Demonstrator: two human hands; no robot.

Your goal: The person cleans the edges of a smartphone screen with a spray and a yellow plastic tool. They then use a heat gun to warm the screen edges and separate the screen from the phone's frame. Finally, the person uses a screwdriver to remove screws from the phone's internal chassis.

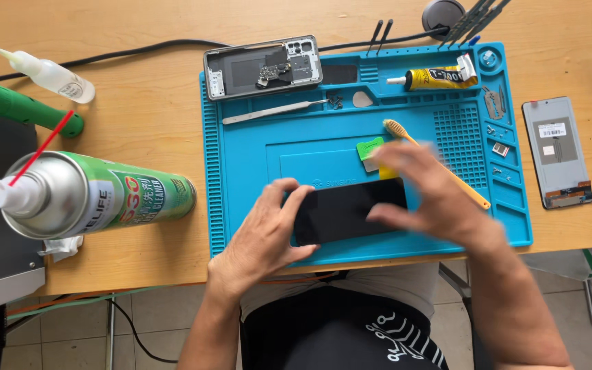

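Two hands meet on the black phone (349, 211), lying screen up at the lower middle of the blue mat (255, 157). The left hand (263, 236) grips its left end, fingers curled on the edge. The blurred right hand (425, 192) presses its right end with spread fingers. Steady, even pressure seems best, keeping the phone flat.
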